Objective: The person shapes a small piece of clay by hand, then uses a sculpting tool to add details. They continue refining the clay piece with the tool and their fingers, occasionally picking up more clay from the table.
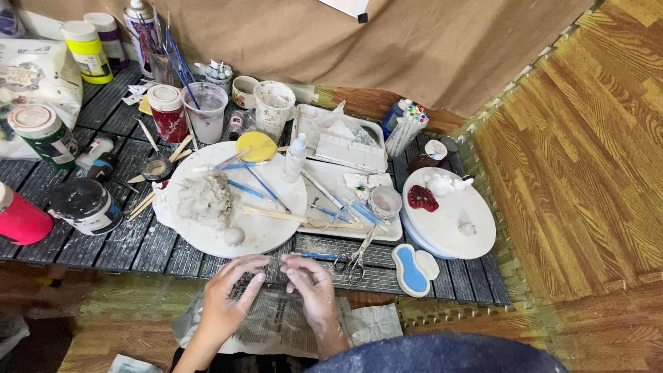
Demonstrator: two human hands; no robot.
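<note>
Left hand [231,297] and right hand [311,290] — both clay-dusted, fingertips drawn together over newspaper [276,324], apparently pinching a small bit of clay; whether anything is held, cannot tell. Judged step: shaping; more clay would come from the grey clay lump [205,199] on the round board [269,231] just beyond. Surface — dark slatted table [138,242], cluttered; wood-pattern floor [587,173] right.

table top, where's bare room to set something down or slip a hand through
Bare slats show between the round clay board and the hands, and right of the scissors. The back, around the jars and cups, is crowded.
</note>
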